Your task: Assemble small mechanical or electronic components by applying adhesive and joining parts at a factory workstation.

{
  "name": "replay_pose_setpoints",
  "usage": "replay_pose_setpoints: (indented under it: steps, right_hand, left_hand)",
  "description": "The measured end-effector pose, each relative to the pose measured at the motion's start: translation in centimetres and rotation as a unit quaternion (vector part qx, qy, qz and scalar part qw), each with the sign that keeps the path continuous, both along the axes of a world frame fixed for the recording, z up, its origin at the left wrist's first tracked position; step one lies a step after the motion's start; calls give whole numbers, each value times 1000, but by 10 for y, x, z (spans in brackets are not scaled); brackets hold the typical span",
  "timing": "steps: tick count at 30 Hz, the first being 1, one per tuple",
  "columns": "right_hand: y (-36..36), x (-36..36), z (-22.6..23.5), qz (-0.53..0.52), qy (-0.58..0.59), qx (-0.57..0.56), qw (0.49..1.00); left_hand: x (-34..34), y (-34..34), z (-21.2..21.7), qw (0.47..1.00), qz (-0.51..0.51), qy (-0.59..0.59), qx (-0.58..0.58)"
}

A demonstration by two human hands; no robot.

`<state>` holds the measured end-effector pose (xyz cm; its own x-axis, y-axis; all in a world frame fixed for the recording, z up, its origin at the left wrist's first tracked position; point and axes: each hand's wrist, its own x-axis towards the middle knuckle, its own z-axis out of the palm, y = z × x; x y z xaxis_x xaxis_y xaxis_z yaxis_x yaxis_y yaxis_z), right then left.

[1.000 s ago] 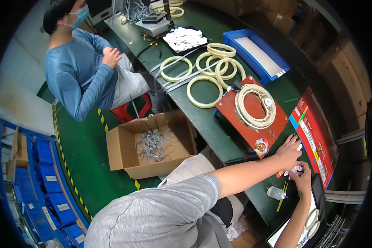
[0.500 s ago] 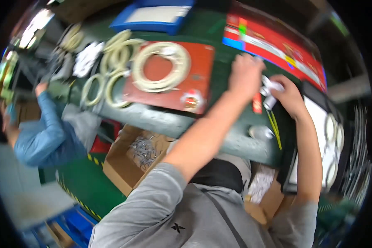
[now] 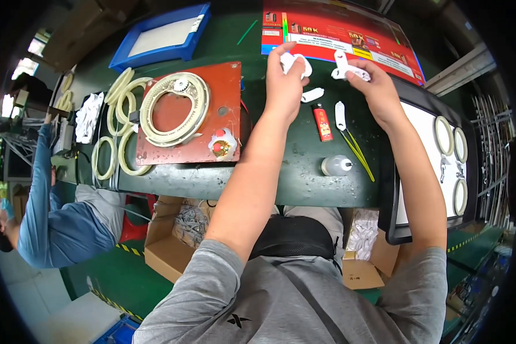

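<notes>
My left hand [image 3: 285, 80] is closed around a small white plastic part [image 3: 295, 61] over the far side of the green bench [image 3: 269, 160]. My right hand [image 3: 372, 83] grips another white plastic part [image 3: 345, 67] just to the right of it. Two more white pieces [image 3: 312, 94] [image 3: 340, 114] lie on the bench between my hands, beside a red lighter [image 3: 323, 122] and yellow-green cable ties [image 3: 358, 152].
A red jig plate [image 3: 223, 86] carries a cream ring [image 3: 175, 109]; loose cream rings [image 3: 117, 135] lie left of it. A blue tray [image 3: 160, 37], a red printed sheet [image 3: 350, 26], a white bottle [image 3: 337, 166], a black tray with rings [image 3: 430, 149], cardboard boxes [image 3: 172, 246] and a co-worker in blue [image 3: 57, 223] surround me.
The view has swung round and steadied over the bench. Both hands have lifted from the bench surface, each now holding a white part near the red sheet.
</notes>
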<state>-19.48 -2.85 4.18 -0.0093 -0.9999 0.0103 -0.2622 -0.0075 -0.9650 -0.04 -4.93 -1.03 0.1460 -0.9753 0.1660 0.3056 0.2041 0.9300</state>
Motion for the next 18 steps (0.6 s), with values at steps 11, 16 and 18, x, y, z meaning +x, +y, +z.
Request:
replay_pose_setpoints:
  steps: [11, 16, 18]
  right_hand:
    - [-3, 37, 28, 125, -98, 25, 987]
    - [-7, 65, 35, 169, 120, 6, 978]
    - [-3, 65, 37, 174, 144, -27, 974]
  left_hand:
    - [0, 4, 11, 920, -213, 298, 141]
    - [10, 6, 12, 896, -234, 347, 149]
    - [12, 10, 12, 894, -203, 365, 162]
